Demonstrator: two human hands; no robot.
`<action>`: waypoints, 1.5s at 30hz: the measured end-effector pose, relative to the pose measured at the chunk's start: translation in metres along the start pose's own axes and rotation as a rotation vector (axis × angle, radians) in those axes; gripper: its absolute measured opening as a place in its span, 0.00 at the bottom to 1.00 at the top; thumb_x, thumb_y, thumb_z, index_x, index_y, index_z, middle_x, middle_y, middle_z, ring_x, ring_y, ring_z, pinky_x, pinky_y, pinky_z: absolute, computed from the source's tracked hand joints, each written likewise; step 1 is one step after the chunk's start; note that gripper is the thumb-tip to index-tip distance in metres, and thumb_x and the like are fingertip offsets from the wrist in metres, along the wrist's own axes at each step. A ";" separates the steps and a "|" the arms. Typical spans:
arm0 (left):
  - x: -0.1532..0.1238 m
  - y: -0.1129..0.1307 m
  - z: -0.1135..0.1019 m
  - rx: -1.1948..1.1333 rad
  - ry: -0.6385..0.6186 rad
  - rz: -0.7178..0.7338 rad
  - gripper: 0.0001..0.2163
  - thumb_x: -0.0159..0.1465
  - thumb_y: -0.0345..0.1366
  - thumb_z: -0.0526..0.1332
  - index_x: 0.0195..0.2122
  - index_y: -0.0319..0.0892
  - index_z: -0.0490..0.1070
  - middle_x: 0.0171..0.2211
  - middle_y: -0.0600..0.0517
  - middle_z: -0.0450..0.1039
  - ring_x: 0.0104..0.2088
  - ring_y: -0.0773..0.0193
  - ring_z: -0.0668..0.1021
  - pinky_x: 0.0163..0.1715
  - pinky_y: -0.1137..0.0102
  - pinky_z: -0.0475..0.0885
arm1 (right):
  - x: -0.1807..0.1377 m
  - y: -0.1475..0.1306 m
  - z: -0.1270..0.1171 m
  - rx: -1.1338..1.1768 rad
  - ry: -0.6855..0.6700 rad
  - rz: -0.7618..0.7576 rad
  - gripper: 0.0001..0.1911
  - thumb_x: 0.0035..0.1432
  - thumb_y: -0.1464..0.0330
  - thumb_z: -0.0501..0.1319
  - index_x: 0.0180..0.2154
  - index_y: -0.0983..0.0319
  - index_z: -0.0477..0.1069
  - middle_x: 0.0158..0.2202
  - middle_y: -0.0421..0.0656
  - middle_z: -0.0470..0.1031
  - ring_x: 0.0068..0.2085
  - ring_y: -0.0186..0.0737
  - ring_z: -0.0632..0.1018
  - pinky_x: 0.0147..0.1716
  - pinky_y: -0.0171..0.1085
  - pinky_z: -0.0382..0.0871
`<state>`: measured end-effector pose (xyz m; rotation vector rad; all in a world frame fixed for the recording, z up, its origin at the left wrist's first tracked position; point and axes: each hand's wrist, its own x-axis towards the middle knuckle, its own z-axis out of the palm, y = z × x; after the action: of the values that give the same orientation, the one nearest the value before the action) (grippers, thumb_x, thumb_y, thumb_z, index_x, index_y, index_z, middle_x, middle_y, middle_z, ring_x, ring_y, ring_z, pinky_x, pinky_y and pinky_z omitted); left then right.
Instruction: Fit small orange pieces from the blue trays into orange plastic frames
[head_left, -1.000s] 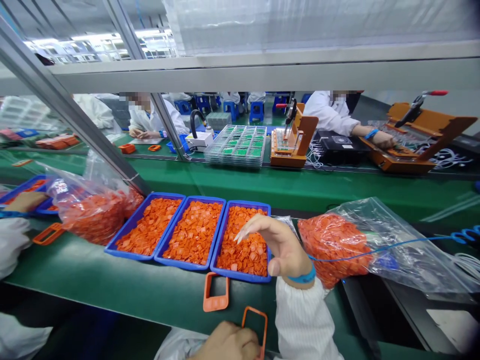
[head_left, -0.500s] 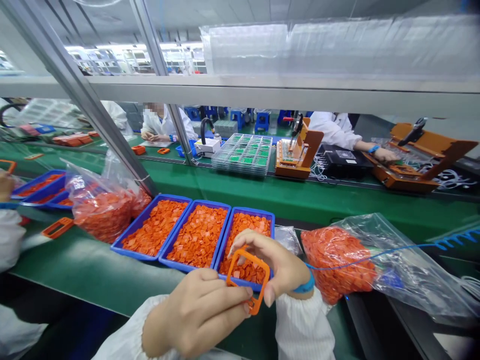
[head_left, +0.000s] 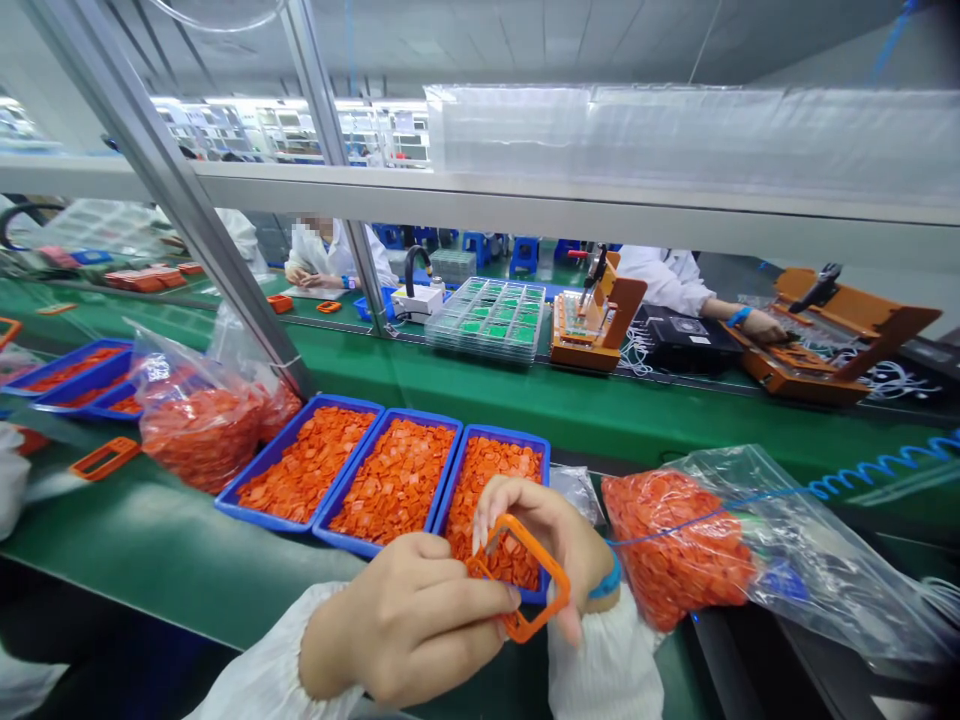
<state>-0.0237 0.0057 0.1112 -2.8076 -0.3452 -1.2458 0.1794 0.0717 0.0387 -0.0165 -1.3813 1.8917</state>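
An orange rectangular frame point(head_left: 537, 572) is held up in front of me by both hands. My left hand point(head_left: 409, 625) pinches its lower left edge, fingers closed. My right hand point(head_left: 559, 535) curls round its upper right side, with a blue wristband on the wrist. Just behind the hands stand three blue trays point(head_left: 447, 474) side by side on the green belt point(head_left: 161, 545), each filled with small orange pieces. The right hand is in front of the rightmost tray.
A clear bag of orange pieces point(head_left: 679, 560) lies right of the trays, another bag point(head_left: 202, 425) left of them. An orange frame point(head_left: 105, 458) lies on the belt at left. Other people work across the far bench beside orange fixtures point(head_left: 592, 325).
My left hand has lifted the orange frame from the lower edge up to the right hand, which now grips it too. The camera has tilted up slightly.
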 end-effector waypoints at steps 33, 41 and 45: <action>-0.015 -0.008 -0.003 0.170 -0.086 0.088 0.08 0.68 0.26 0.65 0.33 0.40 0.81 0.46 0.46 0.88 0.24 0.67 0.77 0.18 0.65 0.64 | 0.006 -0.005 0.005 -0.014 0.146 0.041 0.52 0.13 0.52 0.88 0.45 0.56 0.73 0.41 0.40 0.79 0.40 0.40 0.78 0.42 0.36 0.72; -0.011 -0.009 -0.003 0.157 -0.077 0.075 0.11 0.69 0.25 0.62 0.33 0.39 0.82 0.45 0.47 0.89 0.22 0.67 0.77 0.15 0.64 0.64 | 0.007 -0.005 0.005 -0.034 0.169 0.010 0.52 0.13 0.50 0.88 0.44 0.56 0.74 0.40 0.40 0.79 0.37 0.39 0.76 0.38 0.35 0.71; -0.015 -0.010 -0.007 0.156 -0.082 0.096 0.09 0.70 0.25 0.63 0.36 0.40 0.83 0.45 0.48 0.89 0.23 0.67 0.78 0.16 0.64 0.64 | 0.009 -0.007 0.007 -0.067 0.166 -0.067 0.51 0.11 0.46 0.86 0.41 0.56 0.74 0.39 0.40 0.77 0.35 0.39 0.76 0.37 0.36 0.71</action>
<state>-0.0407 0.0119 0.1046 -2.7126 -0.2935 -1.0394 0.1739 0.0725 0.0511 -0.1551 -1.3145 1.7471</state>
